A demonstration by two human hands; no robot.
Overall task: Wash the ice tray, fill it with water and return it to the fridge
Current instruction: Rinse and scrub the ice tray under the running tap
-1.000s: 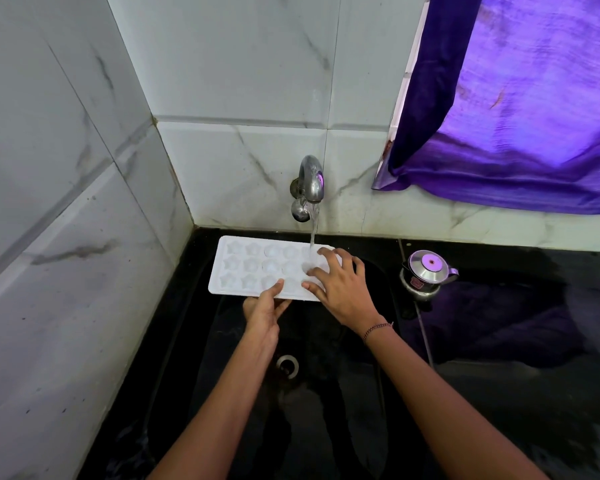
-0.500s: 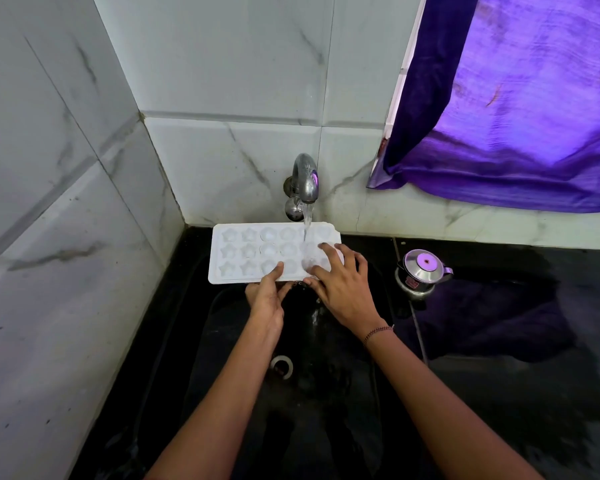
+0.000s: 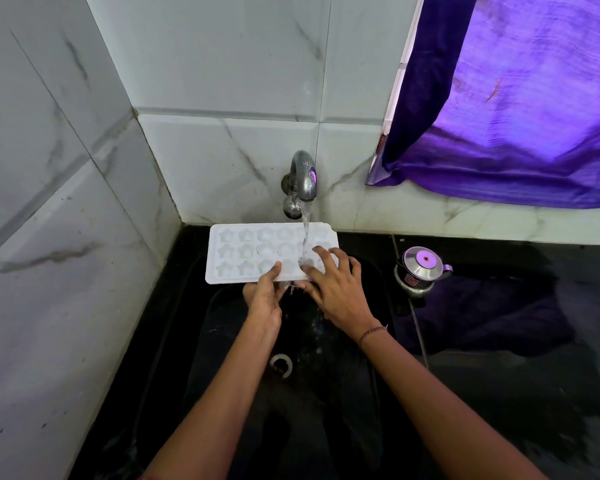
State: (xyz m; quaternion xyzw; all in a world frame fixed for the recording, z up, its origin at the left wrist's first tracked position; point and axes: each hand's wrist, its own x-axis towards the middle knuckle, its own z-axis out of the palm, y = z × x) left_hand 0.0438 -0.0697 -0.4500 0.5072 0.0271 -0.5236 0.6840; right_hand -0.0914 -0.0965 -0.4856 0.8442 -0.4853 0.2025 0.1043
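Above the black sink [image 3: 201, 341], just ahead of both hands, the white tray [image 3: 250, 252] is held level under the tap [image 3: 303, 176]. It has 3 rows of cells, star-shaped toward the left hand's side and rounder toward the right.

The left hand [image 3: 264, 297] grips the tray's near edge, with the thumb lying on top beside the front row and the fingers tucked beneath, where they are hidden. The right hand [image 3: 335, 289] lies just beside it, the 2 nearly touching. Its fingers [image 3: 321, 252] are spread apart and lightly bent, tips resting on the cells at the tray's right end; it presses on the top rather than closing round anything. A thin bracelet [image 3: 373, 331] circles that wrist.

A stream of water [image 3: 305, 230] falls from the tap onto the tray just left of the right hand's fingertips, and some of it drips off the near edge between the 2 hands. Below the wrists, nearer the person, sits the round drain [image 3: 281, 364].

To the right of the right hand, apart from it, a small steel pot [image 3: 420, 271] with a lid stands on the dark counter [image 3: 499, 375]. Beyond the hands rises a marbled tile wall [image 3: 222, 150], and a purple curtain [image 3: 516, 98] hangs up and to the right.
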